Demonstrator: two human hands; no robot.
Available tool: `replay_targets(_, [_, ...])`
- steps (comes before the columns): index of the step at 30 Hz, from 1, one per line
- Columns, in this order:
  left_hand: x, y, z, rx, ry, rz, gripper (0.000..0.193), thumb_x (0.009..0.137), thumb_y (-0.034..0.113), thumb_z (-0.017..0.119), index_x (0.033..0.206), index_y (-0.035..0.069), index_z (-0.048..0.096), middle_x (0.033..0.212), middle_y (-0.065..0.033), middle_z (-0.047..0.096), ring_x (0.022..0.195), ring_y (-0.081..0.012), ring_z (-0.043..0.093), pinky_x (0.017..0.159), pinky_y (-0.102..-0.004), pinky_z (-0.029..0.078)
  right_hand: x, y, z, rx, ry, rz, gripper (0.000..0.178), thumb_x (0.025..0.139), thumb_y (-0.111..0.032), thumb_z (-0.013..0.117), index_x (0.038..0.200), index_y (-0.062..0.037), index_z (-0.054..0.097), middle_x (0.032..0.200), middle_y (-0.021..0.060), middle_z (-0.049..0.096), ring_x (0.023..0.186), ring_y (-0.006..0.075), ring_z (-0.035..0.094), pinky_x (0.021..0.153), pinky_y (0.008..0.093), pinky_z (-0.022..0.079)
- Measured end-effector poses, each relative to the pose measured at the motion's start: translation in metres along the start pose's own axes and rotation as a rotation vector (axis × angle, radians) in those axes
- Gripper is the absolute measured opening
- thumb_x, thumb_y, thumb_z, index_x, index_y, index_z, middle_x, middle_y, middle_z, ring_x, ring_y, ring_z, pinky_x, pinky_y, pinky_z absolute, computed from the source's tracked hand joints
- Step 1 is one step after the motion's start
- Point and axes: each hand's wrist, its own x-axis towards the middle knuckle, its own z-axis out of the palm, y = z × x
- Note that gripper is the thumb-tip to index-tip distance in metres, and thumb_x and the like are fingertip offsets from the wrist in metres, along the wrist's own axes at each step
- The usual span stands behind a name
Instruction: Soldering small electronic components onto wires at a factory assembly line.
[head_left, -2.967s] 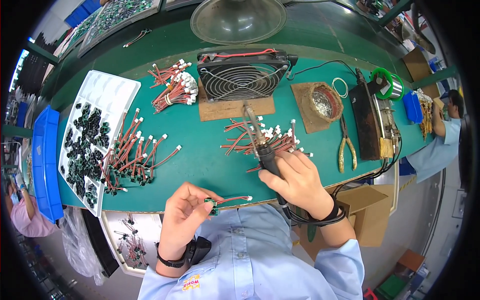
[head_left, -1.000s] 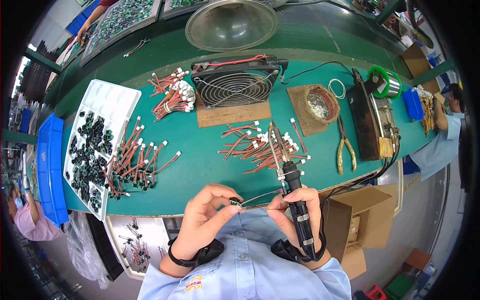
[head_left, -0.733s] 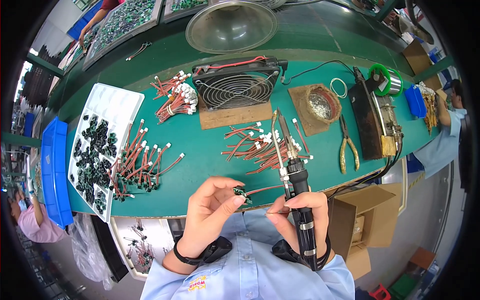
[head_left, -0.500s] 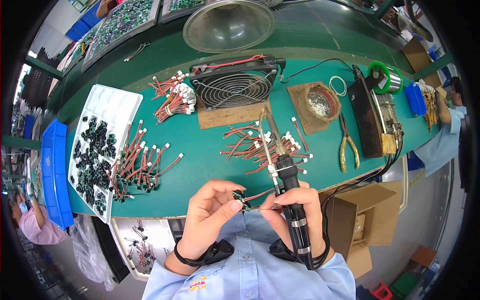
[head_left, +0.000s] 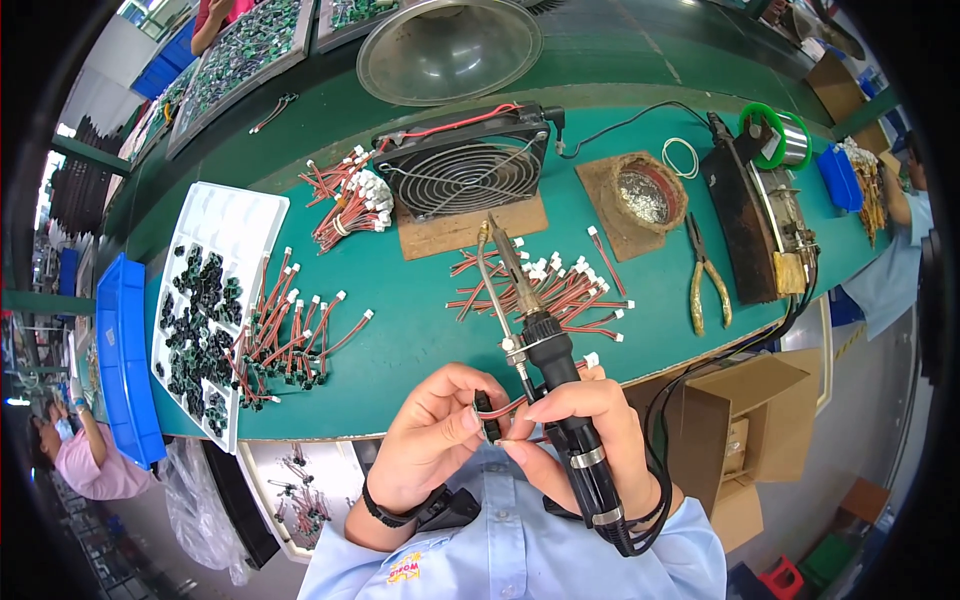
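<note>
My left hand (head_left: 435, 430) pinches a small black component (head_left: 485, 410) with a red wire lead at the near edge of the green bench (head_left: 400, 330). My right hand (head_left: 590, 425) grips the black handle of a soldering iron (head_left: 545, 350), its tip pointing up and away over the bench, while its fingertips also touch the wire. Both hands meet close to my chest. A pile of red wires with white connectors (head_left: 560, 290) lies just beyond the iron.
A white tray (head_left: 215, 300) of black components sits left, with wired parts (head_left: 290, 335) beside it. A fan (head_left: 465, 165), a bundle of wires (head_left: 345, 200), a tin-cleaning pot (head_left: 648, 192), yellow pliers (head_left: 705, 280), a solder spool (head_left: 780, 135), a blue bin (head_left: 120, 360) and a cardboard box (head_left: 740, 420) surround them. Another person sits at right.
My right hand pulled the soldering iron back from the wire pile to my chest. My left hand rose to meet it, and the two now hold the component together.
</note>
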Motion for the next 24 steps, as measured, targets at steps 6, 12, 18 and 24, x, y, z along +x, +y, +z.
replay_targets(6, [-0.0002,-0.0027,0.0004,-0.001,0.005,0.036,0.021,0.088,0.012,0.056,0.106,0.002,0.050,0.099,-0.0095,0.055,0.090,-0.0176,0.055,0.078,-0.0300,0.043,0.0040,-0.0006,-0.0015,-0.006,0.018,-0.048,0.040,0.070,0.003,0.071,0.099,-0.0074,0.047,0.075,0.0042,0.063,0.067,0.0147,0.062,0.071,0.0284,0.039])
replay_targets(12, [0.0006,-0.0007,0.0001,0.013,-0.036,0.025,0.020,0.088,0.012,0.057,0.104,0.001,0.050,0.098,-0.0095,0.054,0.090,-0.0173,0.054,0.078,-0.0287,0.044,0.0054,0.0007,-0.0013,-0.002,0.055,-0.100,0.039,0.068,0.003,0.072,0.098,-0.0072,0.049,0.076,0.0037,0.063,0.065,0.0164,0.059,0.070,0.0284,0.038])
replay_targets(18, [0.0003,-0.0006,0.0006,0.024,-0.017,0.021,0.020,0.088,0.011,0.057,0.104,0.001,0.050,0.096,-0.0094,0.054,0.089,-0.0171,0.055,0.077,-0.0282,0.045,0.0035,0.0009,0.0036,0.086,0.128,-0.036,0.036,0.064,0.004,0.069,0.096,-0.0081,0.057,0.079,0.0006,0.061,0.063,0.0166,0.056,0.067,0.0286,0.036])
replay_targets(24, [0.0015,-0.0013,0.0015,0.022,-0.019,0.031,0.019,0.087,0.011,0.057,0.103,0.002,0.051,0.096,-0.0094,0.054,0.089,-0.0171,0.055,0.077,-0.0281,0.045,0.0034,0.0009,0.0030,0.081,0.129,-0.033,0.036,0.064,0.004,0.069,0.096,-0.0075,0.056,0.079,0.0011,0.061,0.064,0.0167,0.057,0.067,0.0287,0.036])
